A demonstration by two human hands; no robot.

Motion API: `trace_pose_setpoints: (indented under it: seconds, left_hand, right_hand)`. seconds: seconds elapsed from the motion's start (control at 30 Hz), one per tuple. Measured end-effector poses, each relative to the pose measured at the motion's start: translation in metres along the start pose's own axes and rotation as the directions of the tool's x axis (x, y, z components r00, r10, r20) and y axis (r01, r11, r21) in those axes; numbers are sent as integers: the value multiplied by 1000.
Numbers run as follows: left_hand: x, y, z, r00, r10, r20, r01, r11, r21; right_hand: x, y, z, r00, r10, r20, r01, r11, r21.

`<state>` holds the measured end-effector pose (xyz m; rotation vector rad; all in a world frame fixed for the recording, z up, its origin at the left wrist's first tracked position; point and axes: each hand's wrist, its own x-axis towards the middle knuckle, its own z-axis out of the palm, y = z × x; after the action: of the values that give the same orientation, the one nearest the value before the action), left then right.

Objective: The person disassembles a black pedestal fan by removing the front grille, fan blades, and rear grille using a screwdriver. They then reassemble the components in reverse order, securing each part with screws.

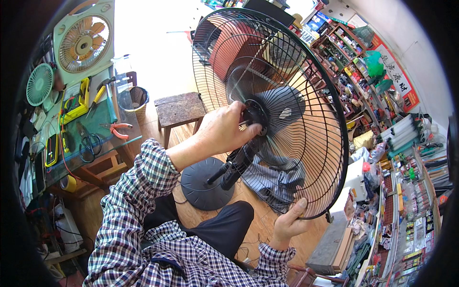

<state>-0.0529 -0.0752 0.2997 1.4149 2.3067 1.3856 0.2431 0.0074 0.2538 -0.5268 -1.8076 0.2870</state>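
Right hand (287,222) grips fan guard (330,143) rim; left hand (224,129) at hub.

Black wire fan guard (306,143) | round, domed, thin radial spokes | tilted on edge above wooden floor | mounted at hub of black motor housing (282,107) | stand pole and round base (203,184) below

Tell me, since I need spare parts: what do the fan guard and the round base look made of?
The fan guard: thin black wire, probably painted or coated metal, judging by its fine, slightly glossy spokes and rings. The round base: a smooth matte dark grey disc, moulded plastic or painted metal; the view cannot settle which.
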Motion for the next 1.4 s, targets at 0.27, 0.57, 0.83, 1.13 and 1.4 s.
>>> trace_pose_setpoints:
  seconds: [0.27, 0.57, 0.83, 1.13, 1.4]
  left_hand:
    - [-8, -2, 5, 978, 102, -184, -113, 993, -46]
    - [-6, -5, 17, 944, 228, -239, -234, 972, 6]
    - [-1, -6, -3, 974, -160, 160, 207, 916, -345]
    - [-8, -8, 3, 984, -125, 126, 165, 906, -389]
    - [-11, 13, 8, 982, 130, -135, -134, 991, -24]
  right_hand:
    - [-5, 3, 5, 1000, -5, -24, 5, 1000, 8]
    - [-9, 3, 1, 994, 38, -107, -43, 998, -48]
    - [-8, -11, 7, 976, 9, -217, -13, 1000, -18]
    - [-1, -30, 3, 967, -73, -246, 58, 996, -65]
    - [0, -24, 2, 969, -60, -240, 57, 998, -19]
